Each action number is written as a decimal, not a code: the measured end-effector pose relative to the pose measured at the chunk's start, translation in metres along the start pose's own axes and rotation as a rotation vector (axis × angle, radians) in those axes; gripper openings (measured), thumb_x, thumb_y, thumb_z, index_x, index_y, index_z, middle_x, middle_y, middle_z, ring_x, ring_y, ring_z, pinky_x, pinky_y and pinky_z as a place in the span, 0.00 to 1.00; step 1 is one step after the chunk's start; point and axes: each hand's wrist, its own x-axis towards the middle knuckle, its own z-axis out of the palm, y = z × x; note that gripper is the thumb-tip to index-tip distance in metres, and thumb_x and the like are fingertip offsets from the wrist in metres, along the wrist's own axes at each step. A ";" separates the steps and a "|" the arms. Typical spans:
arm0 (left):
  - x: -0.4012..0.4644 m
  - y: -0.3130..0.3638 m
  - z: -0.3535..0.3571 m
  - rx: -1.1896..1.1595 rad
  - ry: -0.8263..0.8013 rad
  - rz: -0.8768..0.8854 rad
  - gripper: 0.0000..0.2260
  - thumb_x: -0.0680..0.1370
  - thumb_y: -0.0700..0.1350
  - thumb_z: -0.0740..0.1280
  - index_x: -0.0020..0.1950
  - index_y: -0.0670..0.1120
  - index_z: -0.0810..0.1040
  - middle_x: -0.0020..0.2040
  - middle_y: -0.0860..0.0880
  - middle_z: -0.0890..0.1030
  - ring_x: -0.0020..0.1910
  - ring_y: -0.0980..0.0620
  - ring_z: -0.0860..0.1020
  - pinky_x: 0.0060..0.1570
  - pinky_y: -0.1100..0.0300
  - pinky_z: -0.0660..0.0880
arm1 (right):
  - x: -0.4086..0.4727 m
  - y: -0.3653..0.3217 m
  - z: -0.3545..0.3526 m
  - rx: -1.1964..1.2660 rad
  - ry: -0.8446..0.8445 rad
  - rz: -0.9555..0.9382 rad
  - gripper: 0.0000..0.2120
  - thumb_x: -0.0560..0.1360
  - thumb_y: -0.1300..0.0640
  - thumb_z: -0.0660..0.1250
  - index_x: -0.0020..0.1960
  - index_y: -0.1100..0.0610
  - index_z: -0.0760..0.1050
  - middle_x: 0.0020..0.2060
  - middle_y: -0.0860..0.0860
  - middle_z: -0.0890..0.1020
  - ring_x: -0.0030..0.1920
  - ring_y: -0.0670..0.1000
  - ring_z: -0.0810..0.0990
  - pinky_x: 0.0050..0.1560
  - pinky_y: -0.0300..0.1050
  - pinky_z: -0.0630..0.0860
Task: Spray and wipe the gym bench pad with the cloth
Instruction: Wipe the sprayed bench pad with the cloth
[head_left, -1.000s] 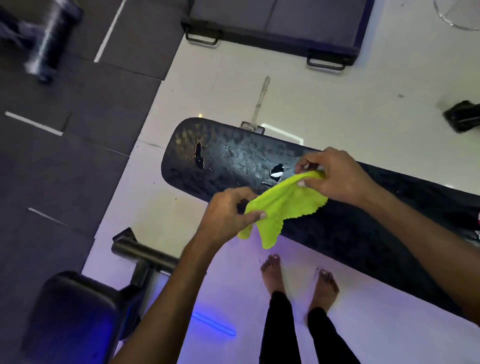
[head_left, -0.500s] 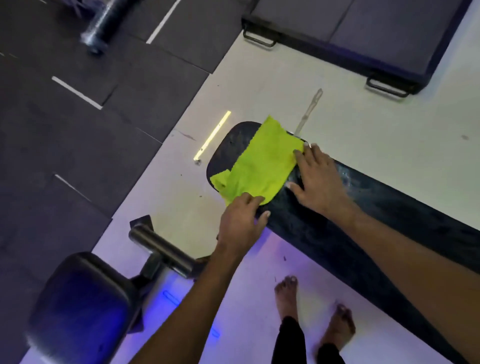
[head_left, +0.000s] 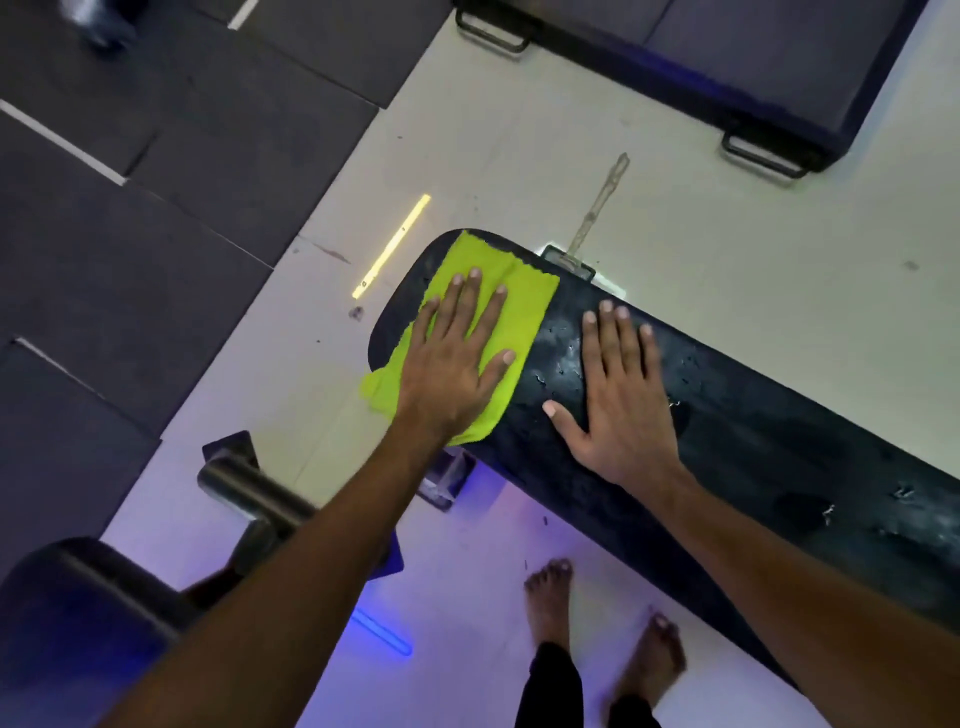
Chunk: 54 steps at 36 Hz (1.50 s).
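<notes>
A long black bench pad runs from the centre to the right edge, its surface wet with droplets. A lime-green cloth lies spread flat over the pad's rounded left end, one corner hanging off the near side. My left hand presses flat on the cloth with straight, spread fingers. Just to the right of the cloth, my right hand rests flat on the bare wet pad, fingers straight. No spray bottle is in view.
Another padded seat with a steel bar stands at the lower left. A dark platform with handles lies at the top right. Dark floor mats cover the left. My bare feet stand below the bench.
The cloth went from being held in both hands above the pad to lying spread on its left end. My left hand now presses on it; my right hand moved off onto the bare pad.
</notes>
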 end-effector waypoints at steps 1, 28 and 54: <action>-0.011 0.001 0.002 -0.007 0.000 -0.068 0.31 0.85 0.62 0.48 0.86 0.50 0.52 0.87 0.44 0.50 0.86 0.45 0.49 0.83 0.44 0.52 | -0.001 -0.001 0.001 -0.003 0.001 0.002 0.48 0.83 0.29 0.47 0.87 0.64 0.44 0.87 0.63 0.46 0.88 0.63 0.45 0.86 0.67 0.50; 0.069 -0.025 -0.018 -0.119 -0.017 -0.263 0.31 0.84 0.63 0.48 0.86 0.53 0.53 0.86 0.41 0.55 0.84 0.40 0.57 0.79 0.42 0.60 | -0.001 0.000 0.001 0.008 -0.037 0.009 0.47 0.83 0.31 0.50 0.87 0.63 0.44 0.87 0.63 0.47 0.88 0.63 0.44 0.85 0.68 0.53; 0.023 0.017 0.004 0.062 -0.006 0.012 0.30 0.86 0.61 0.46 0.87 0.51 0.49 0.86 0.41 0.48 0.86 0.40 0.47 0.83 0.41 0.50 | -0.002 -0.002 0.004 -0.026 0.004 0.009 0.47 0.84 0.31 0.49 0.87 0.64 0.44 0.87 0.63 0.46 0.88 0.63 0.44 0.85 0.68 0.52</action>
